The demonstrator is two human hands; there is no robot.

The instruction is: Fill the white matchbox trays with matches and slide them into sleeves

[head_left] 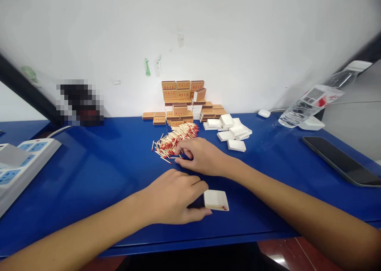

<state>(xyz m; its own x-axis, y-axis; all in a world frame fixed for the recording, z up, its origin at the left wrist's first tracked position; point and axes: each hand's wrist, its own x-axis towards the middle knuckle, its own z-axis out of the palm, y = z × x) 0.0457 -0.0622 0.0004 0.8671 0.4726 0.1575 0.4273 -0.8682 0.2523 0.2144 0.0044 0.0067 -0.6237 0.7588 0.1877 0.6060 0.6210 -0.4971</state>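
My left hand (178,195) steadies a small white matchbox tray (216,195), thumb and index finger at its left end. A few red-tipped matches (216,207) lie along the near side inside it. Beyond, my right hand (199,156) is at the near right edge of a heap of loose matches (178,134). Its thumb and index finger are curved and slightly apart, with a match lying by the tips. The other fingers of that hand are partly hidden.
Stacked brown matchboxes (177,94) stand against the wall. White trays (236,134) are piled right of the matches. A power strip (29,164) sits at left. On the right are a plastic water bottle (315,96), a phone (342,160) and a small white case (264,113).
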